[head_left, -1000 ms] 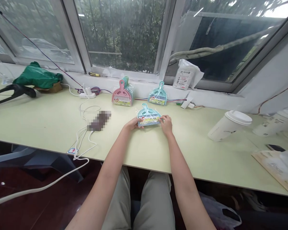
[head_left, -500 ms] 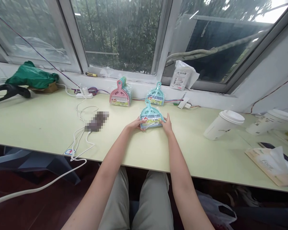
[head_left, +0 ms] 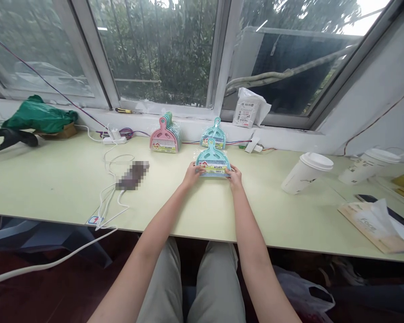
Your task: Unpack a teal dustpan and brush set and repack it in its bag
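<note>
Between my hands is a teal mini dustpan and brush set point(head_left: 212, 158) in clear wrap, handle up, with a printed label across its lower part. My left hand point(head_left: 192, 174) grips its lower left side, and my right hand point(head_left: 234, 176) grips the lower right corner; both have fingers closed on it. Just behind it, a second teal dustpan set point(head_left: 215, 133) leans against the wall below the window. To the left, several more sets stand in a row, with a pink dustpan set point(head_left: 164, 136) at the front and green ones behind it.
White cables point(head_left: 111, 193) and a pixelated dark object point(head_left: 133, 176) lie on the table at left, near a power strip point(head_left: 114, 139). At right are two white paper cups point(head_left: 305, 174), a tissue pack point(head_left: 373, 224) and a phone. A wrapped white package point(head_left: 248, 110) rests on the sill.
The teal set in my hands has turned more upright and squarely faces me. My right hand's raised finger has folded in around its edge. The view has shifted slightly.
</note>
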Tool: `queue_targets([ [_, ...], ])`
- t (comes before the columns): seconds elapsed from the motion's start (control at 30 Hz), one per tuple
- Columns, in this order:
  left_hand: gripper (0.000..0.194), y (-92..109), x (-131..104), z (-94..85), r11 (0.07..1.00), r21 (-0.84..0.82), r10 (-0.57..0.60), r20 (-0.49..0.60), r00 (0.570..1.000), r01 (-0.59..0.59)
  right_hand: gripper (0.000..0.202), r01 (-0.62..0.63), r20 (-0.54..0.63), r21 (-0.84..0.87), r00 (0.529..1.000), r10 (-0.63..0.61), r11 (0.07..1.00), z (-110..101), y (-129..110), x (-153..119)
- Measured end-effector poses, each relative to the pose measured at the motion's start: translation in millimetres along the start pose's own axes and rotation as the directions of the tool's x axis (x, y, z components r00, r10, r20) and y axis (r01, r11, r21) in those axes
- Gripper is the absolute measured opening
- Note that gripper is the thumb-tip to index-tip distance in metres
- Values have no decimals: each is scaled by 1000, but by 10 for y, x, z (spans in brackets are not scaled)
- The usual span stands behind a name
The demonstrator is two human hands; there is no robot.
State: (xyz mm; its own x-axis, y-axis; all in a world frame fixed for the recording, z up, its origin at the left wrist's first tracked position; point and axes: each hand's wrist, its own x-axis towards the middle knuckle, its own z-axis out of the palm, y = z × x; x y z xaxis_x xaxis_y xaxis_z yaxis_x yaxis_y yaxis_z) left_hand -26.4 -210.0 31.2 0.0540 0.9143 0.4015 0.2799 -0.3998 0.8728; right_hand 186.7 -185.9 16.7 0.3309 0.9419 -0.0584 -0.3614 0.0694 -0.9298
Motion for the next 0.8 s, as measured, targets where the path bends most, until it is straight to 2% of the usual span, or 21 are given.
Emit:
queue_targets([
  [0.13, 7, 32, -2, -7, 997, 67, 39, -177, 984, -27, 40, 46, 38, 0, 998, -46, 999, 84, -11, -36],
  [0.23, 9, 92, -44, -14, 994, 111, 22, -303, 953, 13, 42, 135, 82, -10, 988, -133, 991, 119, 13, -23],
  [0.27, 13, 99, -56, -15, 992, 118, 6, -339, 941, 36, 43, 177, 95, -23, 980, -174, 984, 122, 31, -8],
  [0.37, 43, 54, -50, -18, 988, 95, -73, -420, 905, 123, 46, 312, 96, -115, 948, -302, 943, 112, 105, 72],
  [0.43, 46, -21, 9, -14, 977, 88, -144, -395, 907, 193, 45, 369, 99, -198, 929, -356, 908, 101, 159, 156],
  [0.53, 22, -152, 193, 23, 957, 144, -199, -316, 928, 254, 40, 393, 84, -297, 918, -387, 870, 122, 218, 329],
  [0.67, 14, -300, 566, 117, 960, 197, -127, -326, 937, 199, 31, 393, -7, -426, 899, -437, 815, 258, 251, 611],
  [0.8, 11, -468, 999, 203, 885, 421, -82, -280, 956, 199, 26, 345, -50, -629, 876, -479, 697, 447, 266, 952],
])
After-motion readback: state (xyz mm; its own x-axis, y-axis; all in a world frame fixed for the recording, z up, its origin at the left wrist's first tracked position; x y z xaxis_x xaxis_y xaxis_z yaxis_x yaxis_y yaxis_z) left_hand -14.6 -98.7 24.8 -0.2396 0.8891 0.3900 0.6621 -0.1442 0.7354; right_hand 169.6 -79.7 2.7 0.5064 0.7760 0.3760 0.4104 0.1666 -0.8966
